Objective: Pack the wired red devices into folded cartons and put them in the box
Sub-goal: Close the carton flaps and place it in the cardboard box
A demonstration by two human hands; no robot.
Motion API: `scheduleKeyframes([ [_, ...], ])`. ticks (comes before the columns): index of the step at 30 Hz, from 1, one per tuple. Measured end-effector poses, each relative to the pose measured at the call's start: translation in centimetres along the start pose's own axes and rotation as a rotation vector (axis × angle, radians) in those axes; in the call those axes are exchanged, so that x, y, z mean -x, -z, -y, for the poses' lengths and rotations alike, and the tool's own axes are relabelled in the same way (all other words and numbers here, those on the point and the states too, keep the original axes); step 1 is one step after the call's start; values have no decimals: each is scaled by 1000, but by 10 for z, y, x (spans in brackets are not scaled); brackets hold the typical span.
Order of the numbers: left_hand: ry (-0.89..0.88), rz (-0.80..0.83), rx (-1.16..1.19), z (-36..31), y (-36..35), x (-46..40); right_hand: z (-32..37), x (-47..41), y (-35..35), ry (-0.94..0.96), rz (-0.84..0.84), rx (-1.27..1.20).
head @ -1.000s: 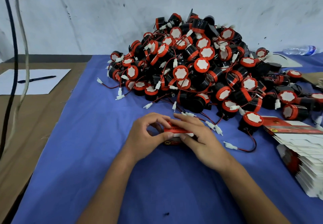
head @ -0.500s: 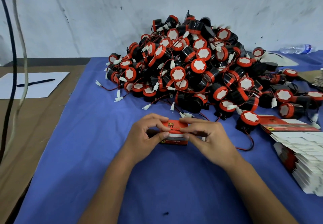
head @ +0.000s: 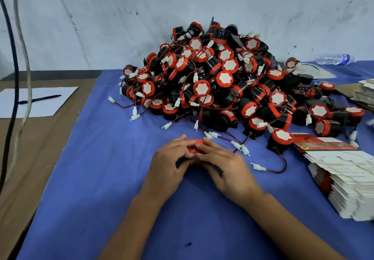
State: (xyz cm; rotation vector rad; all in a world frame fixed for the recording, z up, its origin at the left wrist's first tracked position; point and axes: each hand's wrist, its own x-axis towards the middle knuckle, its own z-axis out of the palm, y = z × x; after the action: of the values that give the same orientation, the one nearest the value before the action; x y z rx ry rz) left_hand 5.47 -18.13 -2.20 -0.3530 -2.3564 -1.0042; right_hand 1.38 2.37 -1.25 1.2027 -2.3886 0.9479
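A small red carton [head: 195,142] sits on the blue cloth [head: 101,178] in front of me, mostly hidden by my fingers. My left hand [head: 170,164] grips its left side and my right hand [head: 222,164] grips its right side, fingertips meeting on top. Behind them rises a big pile of wired red-and-black devices [head: 222,81] with white connectors. One device [head: 280,140] stands alone near a stack of flat cartons [head: 348,174] at the right. No box is in view.
A white sheet with a black pen [head: 40,99] lies on the brown table at the left. Cables [head: 16,77] hang at the left edge. A plastic bottle [head: 334,59] lies at the back right. More flat cartons [head: 364,93] sit at the far right.
Both hands have closed further over the red carton, so its printed top face no longer shows. The carton stays at the same spot on the cloth.
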Motion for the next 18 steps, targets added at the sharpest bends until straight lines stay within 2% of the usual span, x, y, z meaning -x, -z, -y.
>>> scheduleKeyframes([
  [6, 164, 1, 119, -6, 6, -2, 5, -26, 5, -122, 107, 80],
  [11, 296, 66, 301, -20, 15, -4, 30, -25, 37, -104, 210, 88],
  [13, 246, 111, 444, -47, 8, -17, 43, -9, 80, -135, 116, 130],
  [15, 126, 80, 552, -89, 4, -38, 62, 8, 125, -183, -42, 176],
  [18, -137, 181, 711, -198, -45, -77, 88, 75, 225, -342, -310, 340],
])
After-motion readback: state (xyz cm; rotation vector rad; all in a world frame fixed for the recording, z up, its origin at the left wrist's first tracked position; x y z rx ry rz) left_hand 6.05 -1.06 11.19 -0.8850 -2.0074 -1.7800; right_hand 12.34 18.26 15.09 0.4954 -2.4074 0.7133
